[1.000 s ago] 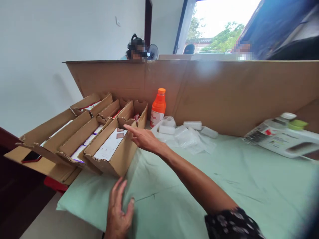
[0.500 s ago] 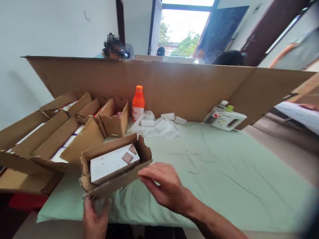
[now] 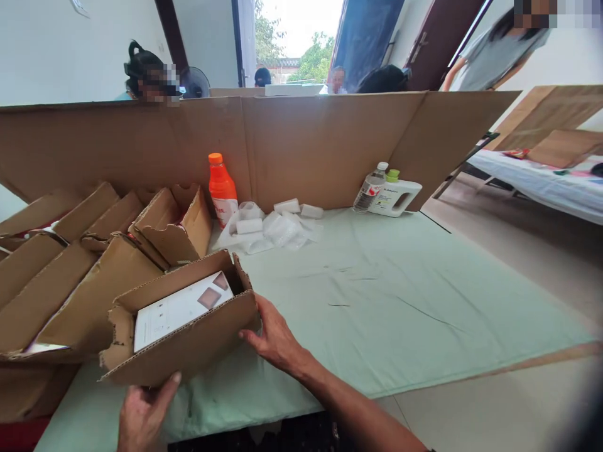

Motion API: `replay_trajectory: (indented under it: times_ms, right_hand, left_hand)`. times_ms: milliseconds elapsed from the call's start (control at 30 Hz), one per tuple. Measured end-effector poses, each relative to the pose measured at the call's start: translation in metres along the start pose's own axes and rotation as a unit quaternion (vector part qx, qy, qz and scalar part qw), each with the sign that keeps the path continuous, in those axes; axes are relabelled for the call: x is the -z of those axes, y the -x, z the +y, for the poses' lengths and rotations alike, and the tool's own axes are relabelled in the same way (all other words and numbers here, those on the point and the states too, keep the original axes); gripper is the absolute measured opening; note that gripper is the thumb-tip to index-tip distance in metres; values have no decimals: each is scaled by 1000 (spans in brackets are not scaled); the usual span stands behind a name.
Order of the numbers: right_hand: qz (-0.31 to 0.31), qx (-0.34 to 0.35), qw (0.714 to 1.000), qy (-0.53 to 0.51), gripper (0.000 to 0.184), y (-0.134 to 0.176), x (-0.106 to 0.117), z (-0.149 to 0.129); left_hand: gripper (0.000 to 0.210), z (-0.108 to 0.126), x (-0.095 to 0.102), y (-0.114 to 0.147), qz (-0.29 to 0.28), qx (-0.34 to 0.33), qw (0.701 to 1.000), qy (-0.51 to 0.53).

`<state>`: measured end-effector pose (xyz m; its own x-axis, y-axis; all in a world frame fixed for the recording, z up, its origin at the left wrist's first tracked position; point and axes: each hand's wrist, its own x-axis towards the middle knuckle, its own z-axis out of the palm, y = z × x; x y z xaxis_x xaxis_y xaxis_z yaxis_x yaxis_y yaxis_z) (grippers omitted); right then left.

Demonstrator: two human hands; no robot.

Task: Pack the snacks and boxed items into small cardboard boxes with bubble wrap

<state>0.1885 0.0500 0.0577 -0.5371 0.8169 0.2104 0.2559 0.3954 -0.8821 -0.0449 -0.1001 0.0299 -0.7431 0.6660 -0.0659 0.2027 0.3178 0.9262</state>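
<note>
Head view: the cardboard tray (image 3: 181, 326) with a white flat box (image 3: 181, 307) inside has come off the row of cartons (image 3: 70, 263) at nine o'clock and now sits at the near table edge. The left hand (image 3: 141, 417) grips its front corner from below; the right hand (image 3: 273, 339) presses fingers against its right end. It looks pulled out for handling. Beyond, at twelve o'clock, the orange bottle (image 3: 222, 191) carries a label too blurred to read, and nothing legible shows on the white jug (image 3: 396, 198).
</note>
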Motion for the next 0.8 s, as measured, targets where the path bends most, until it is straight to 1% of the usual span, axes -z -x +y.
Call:
replay_trajectory:
  times_ms: [33,100,200,267,333,367,433,533,633,700,800]
  right_hand:
    - [24,-11,1000,5,71,2,5,3]
    - [74,-35,996,15,67,9,23,10]
    - [132,-60,989,35,58,21,60,22]
    - [136,-70,986,60,53,30,86,29]
    - [115,-74,986,99,46,40,108,36]
    - [103,-74,985,118,43,45,116,39]
    - [86,-64,984,145,35,54,129,45]
    - [69,-50,986,146,28,61,140,51]
    - [40,-51,988,142,33,61,149,56]
    - [22,-50,988,145,41,58,155,60]
    - [22,-46,988,147,50,53,164,66]
  left_hand:
    - [65,4,-9,-2,-14,0,1000,17]
    - [66,16,-36,-6,-53,5,997,63]
    - [67,38,-81,-10,-118,-17,989,88]
    - [63,50,-105,-10,-155,-41,983,92]
    - [59,54,-122,-6,-173,-61,979,93]
    - [58,53,-128,-3,-172,-67,978,94]
    - [58,45,-136,3,-152,-69,982,92]
    - [56,28,-145,9,-111,-62,989,81]
    - [59,17,-153,10,-102,-42,992,64]
    - [63,17,-159,8,-93,-28,994,58]
    - [68,21,-169,5,-94,-19,994,57]
